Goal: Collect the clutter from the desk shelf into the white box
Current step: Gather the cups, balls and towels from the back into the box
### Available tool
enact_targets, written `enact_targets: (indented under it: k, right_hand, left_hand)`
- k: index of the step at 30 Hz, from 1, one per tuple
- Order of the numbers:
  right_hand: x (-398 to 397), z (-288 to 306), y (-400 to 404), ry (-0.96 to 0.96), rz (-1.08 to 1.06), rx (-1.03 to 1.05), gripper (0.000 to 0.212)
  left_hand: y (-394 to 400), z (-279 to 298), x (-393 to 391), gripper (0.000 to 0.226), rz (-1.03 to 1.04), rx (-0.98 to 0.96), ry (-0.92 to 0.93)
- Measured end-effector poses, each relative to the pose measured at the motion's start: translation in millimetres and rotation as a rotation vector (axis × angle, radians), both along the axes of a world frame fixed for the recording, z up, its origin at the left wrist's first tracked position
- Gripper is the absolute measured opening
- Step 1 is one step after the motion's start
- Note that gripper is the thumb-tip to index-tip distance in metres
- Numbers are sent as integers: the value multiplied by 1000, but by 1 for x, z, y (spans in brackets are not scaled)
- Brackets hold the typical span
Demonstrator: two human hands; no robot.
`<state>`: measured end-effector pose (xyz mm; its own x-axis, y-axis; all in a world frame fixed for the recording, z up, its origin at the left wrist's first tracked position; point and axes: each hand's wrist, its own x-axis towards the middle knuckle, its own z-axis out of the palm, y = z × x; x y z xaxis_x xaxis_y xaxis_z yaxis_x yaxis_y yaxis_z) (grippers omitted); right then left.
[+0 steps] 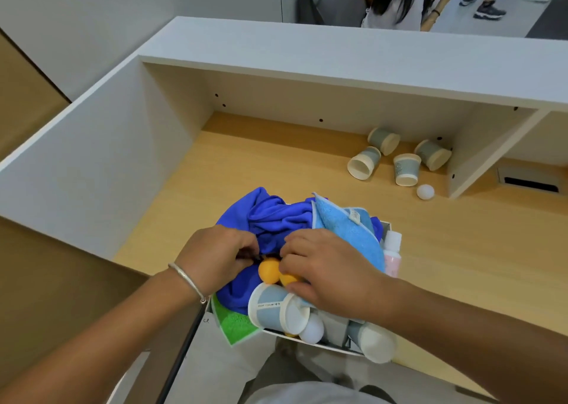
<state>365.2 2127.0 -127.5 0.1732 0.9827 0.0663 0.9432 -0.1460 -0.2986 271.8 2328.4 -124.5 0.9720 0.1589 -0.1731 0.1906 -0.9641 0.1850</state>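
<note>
Both hands' grip (270,260) in overfull white box (385,227)

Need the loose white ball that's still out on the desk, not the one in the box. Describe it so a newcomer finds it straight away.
Start at the wooden desk surface and follow it right to the white upright divider panel under the shelf. Four grey-blue paper cups cluster there; the white ball lies just in front of them, near the panel's foot. It is the only small, plain white sphere there, lower than any cup.
</note>
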Motion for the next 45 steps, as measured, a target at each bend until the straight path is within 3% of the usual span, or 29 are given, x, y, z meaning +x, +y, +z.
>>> enact_targets:
  k: [3, 7, 10, 13, 18, 23, 27, 32, 42, 45]
  right_hand:
    - [4, 0, -10, 103, -84, 148, 33]
    - [18, 4, -24, 91, -196, 177, 49]
    - [31, 7, -35, 86, -298, 136, 58]
    - [47, 7, -48, 57, -449, 118, 65]
    - [84, 4, -65, -19, -746, 32, 72]
    - [128, -18, -80, -52, -952, -112, 84]
    - [171, -49, -89, -106, -982, -212, 81]
    - [231, -83, -96, -142, -936, -278, 82]
    - [314, -137, -104, -70, -801, -381, 102]
    - [326, -148, -103, -58, -784, -417, 100]
  left_hand:
    - [11, 13, -1, 48, -39, -102, 114]
    - [25, 32, 2, 70, -147, -220, 227]
    - [34, 42, 16, 63, -140, -452, 216]
    - [39, 46, 46, 48, -110, -569, 54]
    - [33, 23, 133, 70, -169, -374, -174]
    - [-5, -19, 232, 96, -245, -204, -20]
    - [-36, -48, 286, 105, -229, -175, 117]
    - [-60, -79, 336, 103, -60, -181, 178]
    - [-80, -124, 380, 113, 76, -140, 290]
    - [-86, -133, 383, 107, 98, -181, 304]
